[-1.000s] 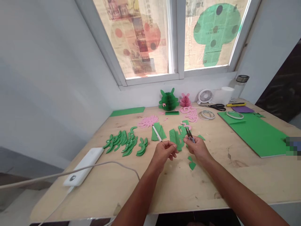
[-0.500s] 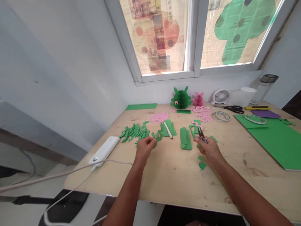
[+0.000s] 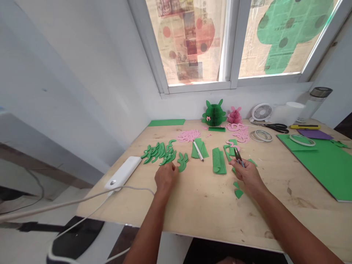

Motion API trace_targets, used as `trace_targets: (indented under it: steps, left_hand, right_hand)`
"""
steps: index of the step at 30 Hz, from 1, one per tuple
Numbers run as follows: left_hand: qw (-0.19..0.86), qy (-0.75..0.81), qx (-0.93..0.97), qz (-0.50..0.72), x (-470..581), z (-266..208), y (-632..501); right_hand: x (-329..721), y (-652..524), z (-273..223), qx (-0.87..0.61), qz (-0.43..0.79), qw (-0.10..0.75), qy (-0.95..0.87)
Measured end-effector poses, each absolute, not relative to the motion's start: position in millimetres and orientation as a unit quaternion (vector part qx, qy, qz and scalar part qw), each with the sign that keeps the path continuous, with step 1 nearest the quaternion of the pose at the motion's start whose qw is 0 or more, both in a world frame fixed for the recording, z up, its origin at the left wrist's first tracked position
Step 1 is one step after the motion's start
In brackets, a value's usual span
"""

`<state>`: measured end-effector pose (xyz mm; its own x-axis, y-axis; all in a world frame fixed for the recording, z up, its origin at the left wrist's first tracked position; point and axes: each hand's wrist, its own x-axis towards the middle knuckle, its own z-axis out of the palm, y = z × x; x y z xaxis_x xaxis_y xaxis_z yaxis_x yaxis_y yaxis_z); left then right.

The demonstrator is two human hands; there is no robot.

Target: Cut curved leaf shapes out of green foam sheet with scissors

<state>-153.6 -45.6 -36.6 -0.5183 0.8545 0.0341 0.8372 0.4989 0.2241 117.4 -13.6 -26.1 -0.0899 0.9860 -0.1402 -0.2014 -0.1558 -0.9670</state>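
Green paper makes up most of the pieces on the pale wooden table. The person's left hand is low over the tabletop, fingers curled together, at the near edge of a spread of green curved cut-outs. A smaller cluster of green curves lies just beside its fingers on the right. Whether the left hand grips a piece cannot be determined; the fingertips are hidden.

The right hand, well apart from the left, is closed around the blue handles of small snips, dark blades pointing away from the person. Beneath and beyond the blades lie green offcuts and a pink curl. Loose green scraps lie on the near side of this hand.

Between the hands are folded green pieces and, farther back, a white pen resting on stacked green paper. Pink cut-outs lie behind the pen. At the wall stand a green paper figure and a smaller pink paper figure, with a white fan to the right. Black-handled scissors lie in front of the fan.
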Motion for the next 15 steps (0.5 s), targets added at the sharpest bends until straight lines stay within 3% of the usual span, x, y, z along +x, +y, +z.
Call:
trace_targets:
  steps: [7, 15]
  left_hand:
    - [-0.003, 0.854, 0.507, 0.12, -152.1, -40.6, -46.8]
    - [0.017, 0.83, 0.528, 0.179, -147.7, -33.3, -46.9]
  right_hand:
    - [117.3, -14.2, -24.9, -0.464, 0.6, 0.49, -0.43]
    - [116.4, -12.6, -25.5, -0.464, 0.595, 0.501, -0.425]
